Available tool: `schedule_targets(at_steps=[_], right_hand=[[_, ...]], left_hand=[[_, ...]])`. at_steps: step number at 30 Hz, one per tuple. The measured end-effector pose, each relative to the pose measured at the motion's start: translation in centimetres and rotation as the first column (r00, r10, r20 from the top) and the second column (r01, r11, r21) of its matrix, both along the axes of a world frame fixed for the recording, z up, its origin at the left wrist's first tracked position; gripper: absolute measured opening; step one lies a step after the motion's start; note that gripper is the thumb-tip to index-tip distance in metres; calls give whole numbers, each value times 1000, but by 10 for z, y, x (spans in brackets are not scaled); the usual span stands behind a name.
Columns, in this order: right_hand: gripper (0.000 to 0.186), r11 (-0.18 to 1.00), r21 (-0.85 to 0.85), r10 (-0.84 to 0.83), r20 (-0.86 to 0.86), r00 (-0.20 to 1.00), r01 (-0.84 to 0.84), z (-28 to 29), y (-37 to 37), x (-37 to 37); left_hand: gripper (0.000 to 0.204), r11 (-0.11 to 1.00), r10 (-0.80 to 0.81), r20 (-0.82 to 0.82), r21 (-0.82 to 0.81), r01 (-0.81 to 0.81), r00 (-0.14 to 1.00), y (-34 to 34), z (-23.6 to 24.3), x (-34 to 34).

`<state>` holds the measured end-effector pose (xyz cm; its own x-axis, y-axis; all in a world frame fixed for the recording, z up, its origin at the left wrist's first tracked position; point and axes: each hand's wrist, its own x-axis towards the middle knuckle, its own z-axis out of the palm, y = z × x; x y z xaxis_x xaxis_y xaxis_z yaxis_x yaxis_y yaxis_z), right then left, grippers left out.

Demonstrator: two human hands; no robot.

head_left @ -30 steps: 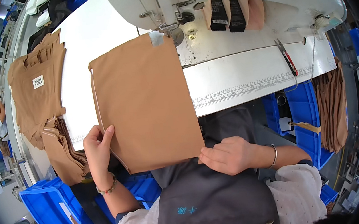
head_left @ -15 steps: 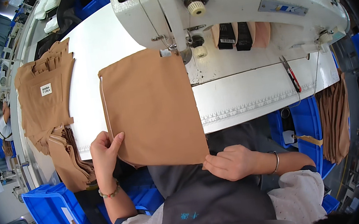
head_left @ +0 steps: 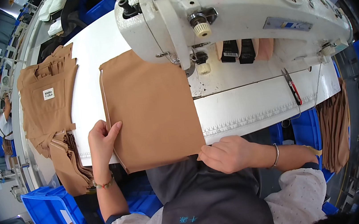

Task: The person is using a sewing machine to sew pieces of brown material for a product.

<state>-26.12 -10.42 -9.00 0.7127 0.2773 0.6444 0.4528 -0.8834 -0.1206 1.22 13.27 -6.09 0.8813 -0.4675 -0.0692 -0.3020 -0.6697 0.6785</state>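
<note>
A tan fabric panel (head_left: pixel 150 111) lies across the white table, its top right corner under the head of a sewing machine (head_left: pixel 156 34). The needle area is partly hidden by the machine head. At the panel's left edge, where a pale strip runs down, my left hand (head_left: pixel 104 137) pinches the cloth between thumb and fingers. My right hand (head_left: pixel 225 154) grips the lower right corner with curled fingers. The panel's bottom edge hangs over the table's front, above my dark apron (head_left: pixel 213 202).
Stacked tan pieces (head_left: pixel 49 94) with a pocket and label lie at left, more folded ones draping below. Red-handled snips (head_left: pixel 292 87) rest right of the machine. Blue bins (head_left: pixel 62 216) stand below, and tan cloth (head_left: pixel 334 124) hangs at far right. Another person (head_left: pixel 2 120) sits far left.
The panel's lower right corner has moved slightly up and left with my right hand. My left hand keeps its pinch, a little higher. The whole view has shifted slightly.
</note>
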Motion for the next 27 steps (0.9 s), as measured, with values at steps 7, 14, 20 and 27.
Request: schedule_targets(at_steps=[7,14,20,27], right_hand=[[12,1000,-17,20,-9,1000,-20,-2,-19,19],[10,998,-45,33,-23,999,-34,-5,-36,40],[11,998,-54,32,-23,999,-33,-7,-48,58],[11,1000,-24,3,-34,999,-4,-8,-61,79]], left_hand=[[52,1000,9,37,23,-10,999,-20,0,18],[53,998,-22,130,62,13,991,-34,-6,38],[53,996,-42,188,86,26,981,-52,-1,52],[52,995,-32,248,102,7,968,-72,0,72]])
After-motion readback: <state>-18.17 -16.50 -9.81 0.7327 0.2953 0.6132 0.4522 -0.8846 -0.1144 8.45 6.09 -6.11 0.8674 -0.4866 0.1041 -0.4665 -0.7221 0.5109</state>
